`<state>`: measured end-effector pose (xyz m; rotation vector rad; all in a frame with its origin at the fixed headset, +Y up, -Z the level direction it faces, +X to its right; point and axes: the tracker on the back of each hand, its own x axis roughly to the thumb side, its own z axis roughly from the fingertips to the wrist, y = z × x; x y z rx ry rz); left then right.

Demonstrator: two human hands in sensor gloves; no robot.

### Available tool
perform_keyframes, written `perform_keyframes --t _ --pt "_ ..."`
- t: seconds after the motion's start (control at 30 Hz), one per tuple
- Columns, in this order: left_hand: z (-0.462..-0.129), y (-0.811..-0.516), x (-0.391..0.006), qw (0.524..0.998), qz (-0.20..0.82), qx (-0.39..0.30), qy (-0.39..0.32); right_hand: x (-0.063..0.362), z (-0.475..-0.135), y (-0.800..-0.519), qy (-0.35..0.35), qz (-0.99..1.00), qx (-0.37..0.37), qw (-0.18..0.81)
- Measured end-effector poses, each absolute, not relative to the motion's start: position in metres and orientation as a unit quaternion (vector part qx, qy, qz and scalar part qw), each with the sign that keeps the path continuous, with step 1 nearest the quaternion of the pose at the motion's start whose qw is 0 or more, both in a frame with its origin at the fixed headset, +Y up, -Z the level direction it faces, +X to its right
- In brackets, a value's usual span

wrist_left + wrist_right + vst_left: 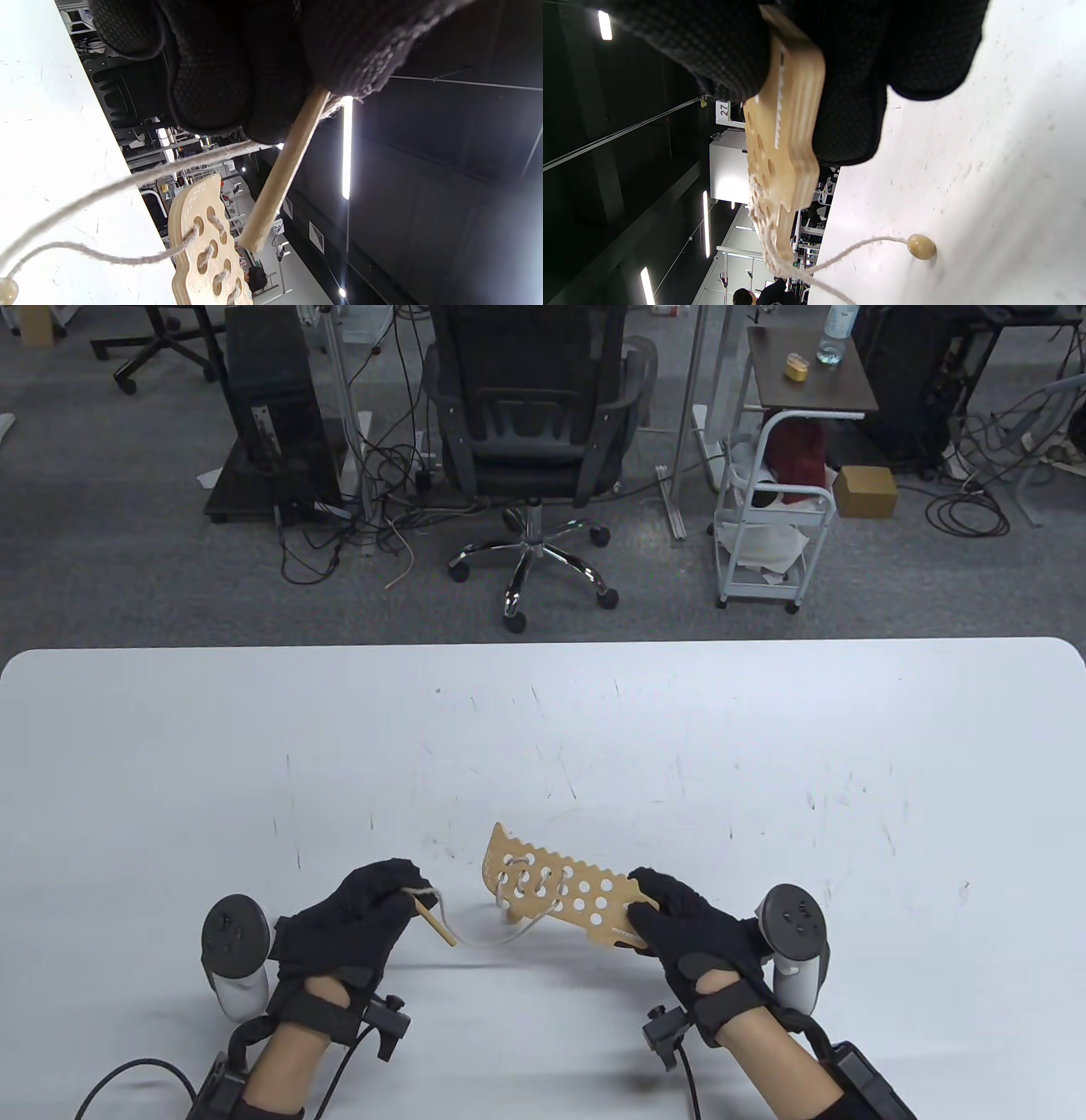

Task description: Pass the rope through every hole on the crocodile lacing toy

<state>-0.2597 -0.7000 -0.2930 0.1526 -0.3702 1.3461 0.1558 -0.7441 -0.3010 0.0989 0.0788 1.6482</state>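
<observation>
Progress: the rope [509, 937] is laced through only the first group of holes at the end of the crocodile lacing toy [564, 892] farthest from the right hand [679, 920]. The larger share of holes, those running back toward that hand's fingers, is open and remains to be threaded. The exact count of laced holes cannot be read reliably; in the left wrist view roughly five or six holes carry rope [106, 258].

Location of parts: the toy [780, 144] is held clear of the table [764, 746], its free end pointing away from the right hand toward the left hand [356, 920]. The wooden stop bead [920, 246] at the rope's tail rests on the table [988, 190] below the toy. A slack loop of rope hangs between the toy and the left hand.

Right hand pose: fingers and thumb are clamped on the near end of the toy, thumb on the upper face, fingers beneath, palm turned inward.

Left hand pose: fingers curled, pinching the wooden needle [435, 923] at its upper end together with the rope. The needle [284, 169] projects down and toward the toy [203, 250], its tip near but apart from the toy's laced end.

Assessment: the task is at an early stage; the next unthreaded hole lies just on the right-hand side of the laced group
</observation>
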Motion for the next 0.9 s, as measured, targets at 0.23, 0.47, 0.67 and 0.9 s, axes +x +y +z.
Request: perform_keyframes --t 0.23,0.47,0.67,0.9 --pt "-0.288 -0.695 -0.249 0.779 0.592 0.072 -0.195 0.146 -0.296 -0.742 0.043 0.737 0.062 0.672" --pt "-0.283 -0.691 -0.234 0.805 0.543 0.075 -0.225 0.139 -0.291 -0.738 0.04 0.748 0.083 0.657" --pt "-0.277 -0.689 -0.22 0.835 0.483 0.092 -0.247 0.134 -0.288 -0.736 0.039 0.756 0.097 0.646" --pt "-0.269 -0.688 -0.206 0.854 0.439 0.111 -0.258 0.13 -0.284 -0.735 0.04 0.762 0.11 0.637"
